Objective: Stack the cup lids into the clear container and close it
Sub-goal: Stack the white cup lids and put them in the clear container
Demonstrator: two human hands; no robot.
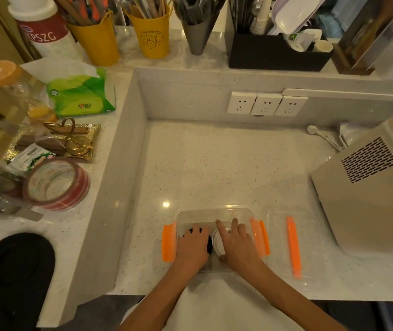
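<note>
A clear container (214,212) with orange side clips stands near the counter's front edge. Both my hands reach down into it. My left hand (191,247) rests on black cup lids (209,244) in the left half. My right hand (237,244) lies over white cup lids (217,240) in the right half, with its index finger stretched out. Whether either hand grips its lids is hidden by the fingers. The container's clear lid (283,247), with orange clips along its sides, lies flat on the counter just to the right.
A beige appliance (367,187) stands at the right. A raised ledge at the left carries a tape roll (55,185), a tissue pack (80,96) and a gold tray (54,142). Yellow utensil cups (152,32) and a black organiser (276,52) line the back shelf. Wall sockets (266,103) face me.
</note>
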